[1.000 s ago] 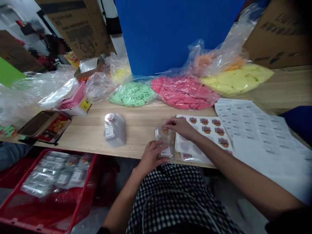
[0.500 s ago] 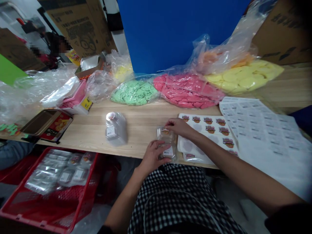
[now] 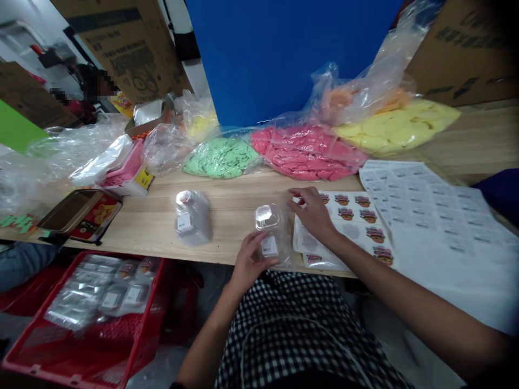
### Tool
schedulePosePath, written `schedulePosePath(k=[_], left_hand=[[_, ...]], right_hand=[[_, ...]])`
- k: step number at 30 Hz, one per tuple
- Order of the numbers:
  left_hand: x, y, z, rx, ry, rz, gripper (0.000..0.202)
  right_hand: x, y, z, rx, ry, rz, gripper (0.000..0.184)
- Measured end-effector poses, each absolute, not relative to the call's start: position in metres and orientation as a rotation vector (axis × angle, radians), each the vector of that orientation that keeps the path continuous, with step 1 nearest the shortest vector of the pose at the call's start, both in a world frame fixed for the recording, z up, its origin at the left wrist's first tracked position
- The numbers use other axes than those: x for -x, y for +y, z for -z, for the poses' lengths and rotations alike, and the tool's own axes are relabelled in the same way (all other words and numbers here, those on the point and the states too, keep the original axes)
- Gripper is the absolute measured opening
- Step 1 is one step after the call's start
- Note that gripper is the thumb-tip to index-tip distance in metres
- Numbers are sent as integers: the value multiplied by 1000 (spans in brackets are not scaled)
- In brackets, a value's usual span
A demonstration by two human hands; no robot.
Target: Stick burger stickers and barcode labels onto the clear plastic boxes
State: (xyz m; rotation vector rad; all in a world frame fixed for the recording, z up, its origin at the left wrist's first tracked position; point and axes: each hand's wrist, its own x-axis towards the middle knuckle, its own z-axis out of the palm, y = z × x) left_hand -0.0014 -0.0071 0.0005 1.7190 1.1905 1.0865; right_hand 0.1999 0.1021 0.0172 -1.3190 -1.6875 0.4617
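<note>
A clear plastic container (image 3: 268, 217) lies at the table's front edge, a white barcode label on its near part and bright glare on its far part. My left hand (image 3: 252, 258) grips its near end, thumb and fingers on either side of the label. Just right of the container, my right hand (image 3: 311, 212) hovers over the left edge of a sheet of round burger-logo stickers (image 3: 352, 229). Its fingertips are slightly apart, with nothing visible between them. To the left stands a stack of similar clear containers (image 3: 193, 219) with a label on top.
Bags of green (image 3: 221, 158), pink (image 3: 312, 154) and yellow pieces (image 3: 399, 127) line the back before a blue panel (image 3: 292, 59). Label sheets (image 3: 441, 205) spread at right. A red crate (image 3: 138, 329) holding packed containers sits below the table at left. A pink basket (image 3: 125, 170) stands behind it.
My right hand has lifted off the container and moved right, over the sticker sheet's edge. Glare now covers the spot where a logo sticker showed. My left hand keeps its grip.
</note>
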Motion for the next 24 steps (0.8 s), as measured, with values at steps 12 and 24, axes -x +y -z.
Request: schedulePosePath(k=[12,24], left_hand=[[27,-12,-31,-1367,1151,-1321,71],[180,-3,-84,-1836,1692,-1151,61]], right_hand=[[-190,31,-62,1347,-1512,-1200,33],[-242,27,-36,1650,-1423,-1028,30]])
